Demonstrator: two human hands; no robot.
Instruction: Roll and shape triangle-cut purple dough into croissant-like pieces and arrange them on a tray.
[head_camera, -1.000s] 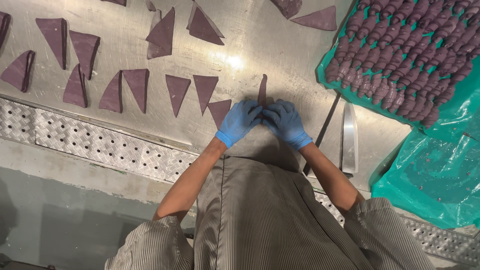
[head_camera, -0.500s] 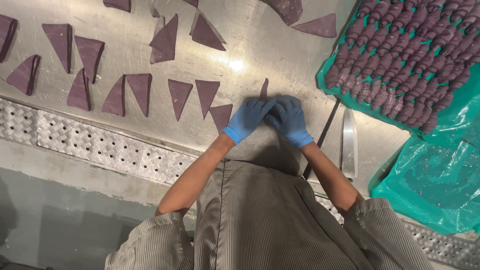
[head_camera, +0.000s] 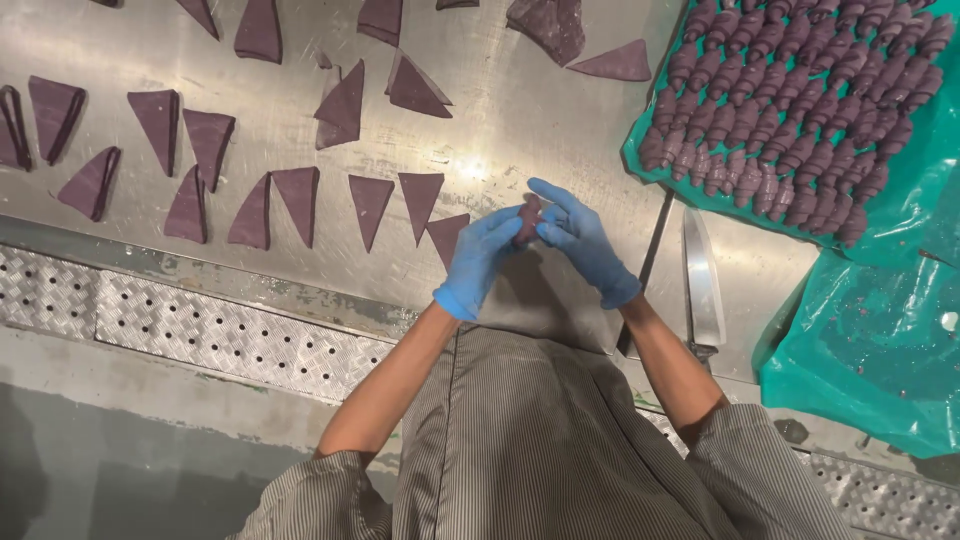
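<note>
Both my hands wear blue gloves and meet over the steel table (head_camera: 520, 110). My left hand (head_camera: 478, 262) and my right hand (head_camera: 580, 240) pinch a small rolled piece of purple dough (head_camera: 527, 218) between their fingertips, lifted a little off the table. Just left of my hands lie purple dough triangles (head_camera: 372, 205) in a row, the nearest one (head_camera: 446, 236) almost touching my left glove. More triangles (head_camera: 412, 88) are scattered farther back.
A tray lined with green plastic (head_camera: 900, 330) at the right holds several rows of rolled purple dough pieces (head_camera: 790, 110). A knife (head_camera: 700, 285) lies beside it, near my right forearm. A perforated metal strip (head_camera: 200, 330) runs along the table's near edge.
The upright strip of dough has been rolled up into a small piece between my fingers. My hands have lifted slightly, and my right fingers have spread.
</note>
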